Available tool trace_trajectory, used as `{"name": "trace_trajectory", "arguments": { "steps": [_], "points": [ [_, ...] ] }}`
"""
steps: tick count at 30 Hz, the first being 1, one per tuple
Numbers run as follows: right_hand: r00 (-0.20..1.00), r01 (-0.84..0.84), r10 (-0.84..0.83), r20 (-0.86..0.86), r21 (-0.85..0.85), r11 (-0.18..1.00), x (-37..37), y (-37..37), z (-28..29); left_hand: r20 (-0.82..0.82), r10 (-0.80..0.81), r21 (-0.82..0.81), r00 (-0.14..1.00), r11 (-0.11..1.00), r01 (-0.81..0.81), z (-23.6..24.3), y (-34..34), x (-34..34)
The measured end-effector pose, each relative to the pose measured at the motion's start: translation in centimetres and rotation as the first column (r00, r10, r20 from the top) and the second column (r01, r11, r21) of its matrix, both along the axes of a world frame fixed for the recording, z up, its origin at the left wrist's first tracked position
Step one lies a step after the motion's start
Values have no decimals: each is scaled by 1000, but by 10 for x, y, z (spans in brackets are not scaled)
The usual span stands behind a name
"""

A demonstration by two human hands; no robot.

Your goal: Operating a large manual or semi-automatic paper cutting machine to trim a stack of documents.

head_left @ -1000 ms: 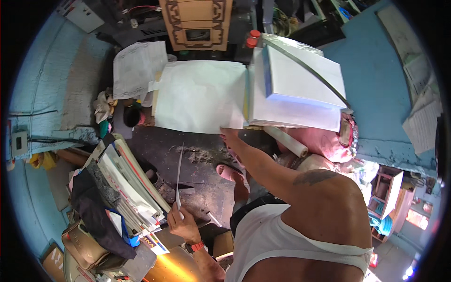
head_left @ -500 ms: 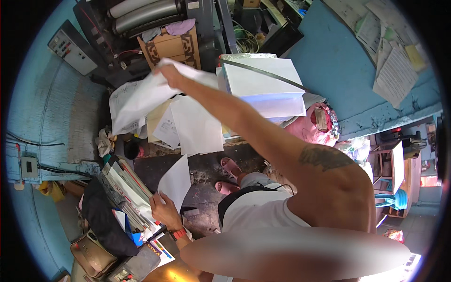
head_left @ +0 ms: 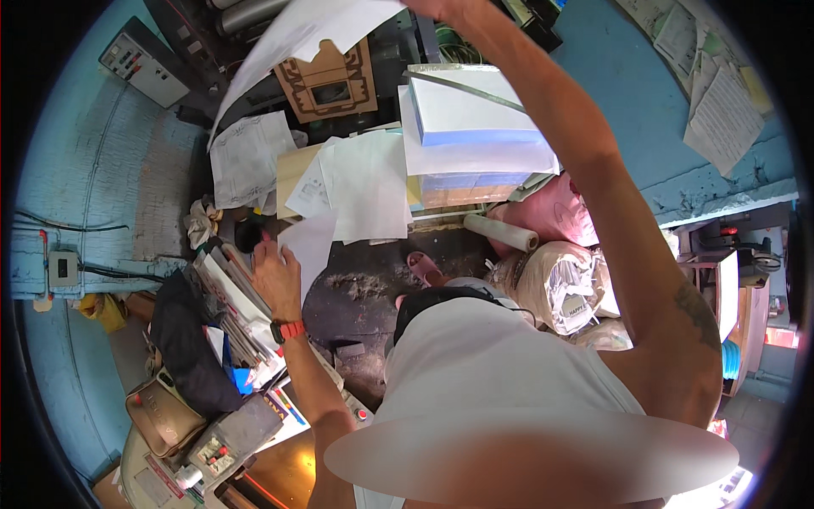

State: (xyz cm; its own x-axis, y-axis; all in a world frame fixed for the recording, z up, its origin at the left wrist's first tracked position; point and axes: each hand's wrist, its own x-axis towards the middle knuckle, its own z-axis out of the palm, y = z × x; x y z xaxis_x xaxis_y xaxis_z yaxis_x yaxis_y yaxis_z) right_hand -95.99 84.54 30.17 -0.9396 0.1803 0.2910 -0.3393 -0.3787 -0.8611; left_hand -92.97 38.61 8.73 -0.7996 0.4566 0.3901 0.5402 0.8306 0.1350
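Observation:
My right hand (head_left: 434, 8) is raised at the top edge, its fingers partly cut off by the frame. From it a large white sheet of paper (head_left: 309, 32) hangs out to the left, curved, above a brown ornamental panel (head_left: 366, 78). My left hand (head_left: 276, 282), with a red-strapped watch at the wrist, is at the lower left, closed on the edge of a smaller white sheet of paper (head_left: 312, 248). Beyond that sheet lie loose white papers (head_left: 373, 182) and a crumpled printed sheet (head_left: 250, 157).
A tall stack of white paper (head_left: 483, 110) with a metal strip on top stands right of centre. Wrapped bundles (head_left: 551, 284) and a pink sack (head_left: 555, 208) lie below it. Upright folders (head_left: 233, 288), a black cloth (head_left: 186, 339) and a brown bag (head_left: 161, 416) crowd the left.
My right hand has swung up and right, lifting the large sheet off the papers at the left. My left hand has moved farther away with the smaller sheet. The view has shifted.

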Motion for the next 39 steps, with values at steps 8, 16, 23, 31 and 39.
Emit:
{"name": "trace_trajectory", "arguments": {
  "steps": [8, 16, 23, 31, 39],
  "points": [
    [915, 216, -93, 393, -279, 936, 35, -95, -204, 29, -69, 47, 997, 997, 68, -28, 4, 12],
    [781, 121, -376, 499, 469, 875, 53, -161, -437, 120, 18, 106, 993, 994, -30, -57, -24, 49],
    [374, 196, -242, 895, 179, 964, 54, -152, -549, 37, 174, 48, 984, 983, -176, -27, -18, 11],
    [209, 32, -567, 797, 574, 818, 92, -157, -660, -332, 110, -39, 937, 991, -130, 60, 42, -139],
    [379, -322, -557, 739, 670, 669, 114, -161, -695, -124, -343, 47, 931, 935, 350, -15, 148, -191]
  ]
}}
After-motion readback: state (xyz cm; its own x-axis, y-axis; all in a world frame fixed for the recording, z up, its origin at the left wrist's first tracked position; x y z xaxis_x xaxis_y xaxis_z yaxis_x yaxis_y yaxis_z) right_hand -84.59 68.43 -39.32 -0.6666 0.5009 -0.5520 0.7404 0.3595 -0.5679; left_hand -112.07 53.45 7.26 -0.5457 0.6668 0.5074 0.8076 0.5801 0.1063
